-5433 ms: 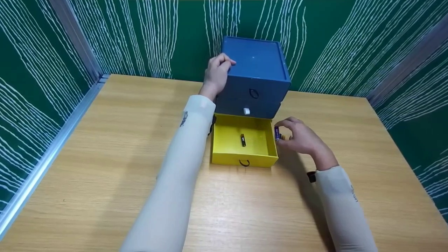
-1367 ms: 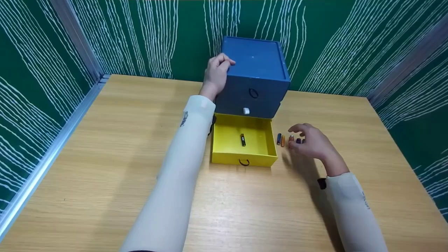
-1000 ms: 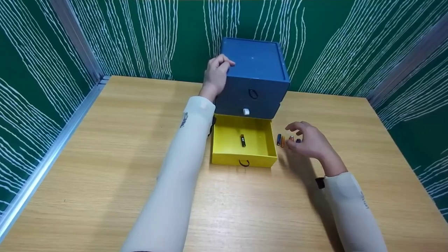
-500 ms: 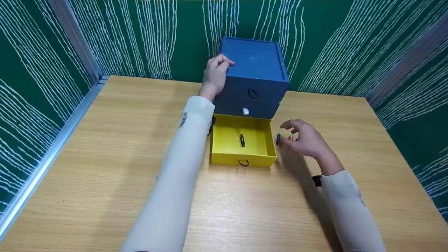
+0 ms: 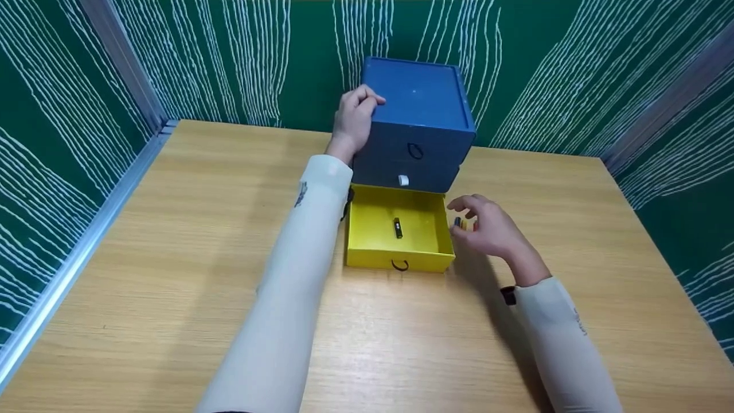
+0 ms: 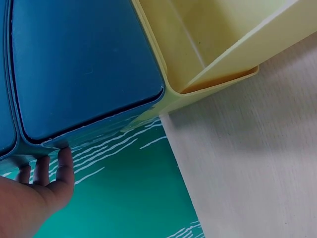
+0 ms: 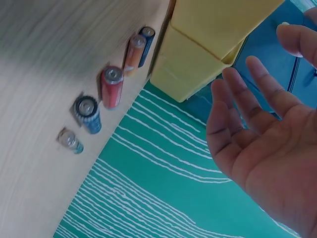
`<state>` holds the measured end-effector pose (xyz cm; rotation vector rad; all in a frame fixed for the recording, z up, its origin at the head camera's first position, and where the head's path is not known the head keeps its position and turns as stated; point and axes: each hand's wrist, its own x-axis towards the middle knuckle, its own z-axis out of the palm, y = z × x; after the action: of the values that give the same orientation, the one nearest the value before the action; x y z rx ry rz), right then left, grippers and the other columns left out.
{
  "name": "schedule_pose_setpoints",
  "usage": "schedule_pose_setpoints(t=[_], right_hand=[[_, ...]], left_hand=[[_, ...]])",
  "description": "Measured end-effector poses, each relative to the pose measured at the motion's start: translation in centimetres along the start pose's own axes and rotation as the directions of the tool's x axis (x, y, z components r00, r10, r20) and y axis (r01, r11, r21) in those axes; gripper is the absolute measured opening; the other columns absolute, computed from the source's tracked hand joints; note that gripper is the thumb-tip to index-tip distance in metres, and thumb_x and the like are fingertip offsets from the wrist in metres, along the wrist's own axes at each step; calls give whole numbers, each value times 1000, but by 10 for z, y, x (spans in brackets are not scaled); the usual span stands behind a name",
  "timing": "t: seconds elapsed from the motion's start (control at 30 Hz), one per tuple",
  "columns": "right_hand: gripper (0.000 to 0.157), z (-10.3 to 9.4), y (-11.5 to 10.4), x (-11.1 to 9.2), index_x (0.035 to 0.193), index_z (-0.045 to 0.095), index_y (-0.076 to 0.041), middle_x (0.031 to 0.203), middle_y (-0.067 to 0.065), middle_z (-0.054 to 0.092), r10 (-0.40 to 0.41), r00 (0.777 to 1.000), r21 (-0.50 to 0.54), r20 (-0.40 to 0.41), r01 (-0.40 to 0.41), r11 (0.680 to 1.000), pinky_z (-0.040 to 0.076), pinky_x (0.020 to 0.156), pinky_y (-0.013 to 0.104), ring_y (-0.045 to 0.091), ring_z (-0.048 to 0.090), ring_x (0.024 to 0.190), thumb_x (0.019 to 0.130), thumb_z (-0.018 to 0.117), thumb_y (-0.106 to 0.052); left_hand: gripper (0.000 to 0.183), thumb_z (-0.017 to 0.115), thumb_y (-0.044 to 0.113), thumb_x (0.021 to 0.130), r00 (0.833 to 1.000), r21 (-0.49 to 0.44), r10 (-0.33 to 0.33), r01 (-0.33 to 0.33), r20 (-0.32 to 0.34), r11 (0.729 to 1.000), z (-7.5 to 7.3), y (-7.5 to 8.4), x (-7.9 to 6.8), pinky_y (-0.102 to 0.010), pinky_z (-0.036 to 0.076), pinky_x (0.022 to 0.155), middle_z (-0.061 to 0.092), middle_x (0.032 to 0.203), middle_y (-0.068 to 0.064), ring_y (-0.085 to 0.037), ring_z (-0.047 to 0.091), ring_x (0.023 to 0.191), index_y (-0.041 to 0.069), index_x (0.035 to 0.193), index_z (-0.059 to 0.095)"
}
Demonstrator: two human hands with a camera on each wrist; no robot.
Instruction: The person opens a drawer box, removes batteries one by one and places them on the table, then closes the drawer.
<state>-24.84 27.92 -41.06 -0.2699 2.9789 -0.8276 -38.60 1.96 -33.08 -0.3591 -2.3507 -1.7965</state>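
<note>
My left hand (image 5: 354, 117) rests on the upper left edge of a dark blue drawer cabinet (image 5: 418, 94); in the left wrist view several of its fingers (image 6: 63, 173) touch the cabinet's side. Below, a yellow drawer (image 5: 400, 261) is pulled out, with one black battery (image 5: 398, 228) lying in it. Just right of that drawer, my right hand (image 5: 486, 226) hovers near a row of batteries, fingers loosely bent. The right wrist view shows it holding nothing, and an orange battery (image 7: 134, 53), a red battery (image 7: 112, 87) and a blue battery (image 7: 89, 114) standing on end.
A small silver-topped battery (image 7: 70, 140) and a dark blue battery (image 7: 146, 44) stand at the row's two ends. The wooden table (image 5: 229, 258) meets a green wall (image 5: 309, 69) with white streaks behind the cabinet.
At the earliest frame my right hand held a purple battery beside the drawer; now it holds none. Since 1.4 s ago it has moved left toward the drawer. The left hand stays put.
</note>
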Motion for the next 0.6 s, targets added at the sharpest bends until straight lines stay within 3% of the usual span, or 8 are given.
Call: schedule_pose_setpoints(t=[0.6], right_hand=[[38,13,-16,8,108,55,-20,110,-2,51,-64,998,-17,6,64,998,45,80,37,19,47,93,73,67,-26]], left_hand=[[25,34,22,92,1000,-20,5,-5,4,1000,-1,1,0,-25,33,79,53,101,8,-7,45,94,20,84,57]])
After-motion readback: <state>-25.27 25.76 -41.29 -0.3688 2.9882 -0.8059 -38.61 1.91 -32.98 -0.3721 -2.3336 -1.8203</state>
